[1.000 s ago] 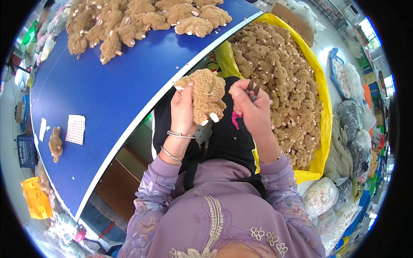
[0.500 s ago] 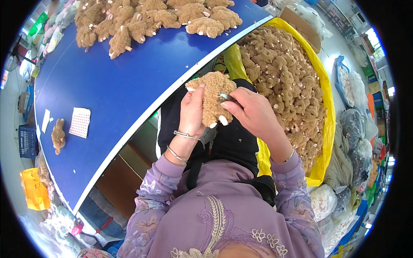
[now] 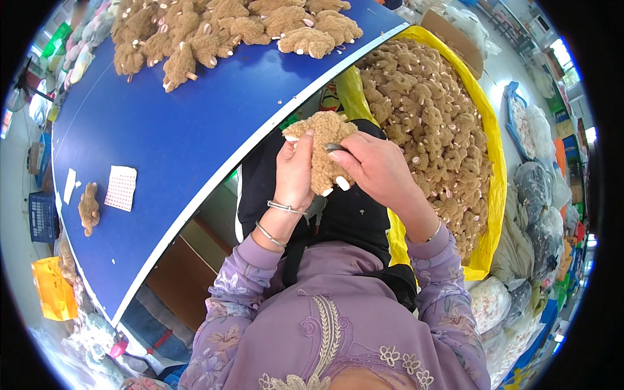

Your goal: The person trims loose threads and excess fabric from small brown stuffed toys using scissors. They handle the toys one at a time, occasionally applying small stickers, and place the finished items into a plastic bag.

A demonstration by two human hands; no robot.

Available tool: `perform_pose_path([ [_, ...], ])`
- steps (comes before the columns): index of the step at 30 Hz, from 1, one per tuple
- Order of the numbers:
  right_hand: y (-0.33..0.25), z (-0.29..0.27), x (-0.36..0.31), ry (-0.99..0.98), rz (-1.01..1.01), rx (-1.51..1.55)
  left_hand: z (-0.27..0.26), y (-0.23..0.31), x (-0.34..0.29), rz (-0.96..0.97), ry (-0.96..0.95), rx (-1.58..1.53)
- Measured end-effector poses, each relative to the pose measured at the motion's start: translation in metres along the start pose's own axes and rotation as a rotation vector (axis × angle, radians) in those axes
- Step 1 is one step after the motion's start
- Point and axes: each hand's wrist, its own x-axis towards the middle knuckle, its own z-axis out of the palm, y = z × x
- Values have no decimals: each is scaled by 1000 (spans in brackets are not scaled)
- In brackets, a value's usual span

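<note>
Above my lap hangs a flat-looking brown plush toy piece [image 3: 325, 169] with curly pile and white tips at its lower end. My left hand [image 3: 296, 170] grips its left side, thumb pressed on the front and fingers behind. Fingers closed, my right hand [image 3: 377, 162] pinches a small dark metal tool [image 3: 335, 147] whose end lies against the plush's right side. Most of this tool is hidden in the hand, so its exact kind cannot be told.
To my left stretches a blue table [image 3: 195, 136], with several brown plush pieces [image 3: 227, 29] heaped at its far end. A single small plush piece [image 3: 89, 208] lies beside a printed sheet [image 3: 121, 188]. At my right stands a yellow sack [image 3: 497, 195] full of similar plush pieces [image 3: 429, 123].
The plush piece has turned slightly and looks narrower. My right hand has shifted a little, and its tool now shows as a dark end instead of a bright one.
</note>
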Motion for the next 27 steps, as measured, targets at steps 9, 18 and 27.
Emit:
perform_pose_path([
  [9, 8, -21, -15, 315, 313, 771, -8, 4, 3, 32, -6, 63],
  [18, -8, 27, -13, 79, 284, 486, -3, 15, -9, -2, -117, 312],
  [27, 12, 30, -23, 168, 474, 1524, -33, 12, -7, 87, -188, 325],
])
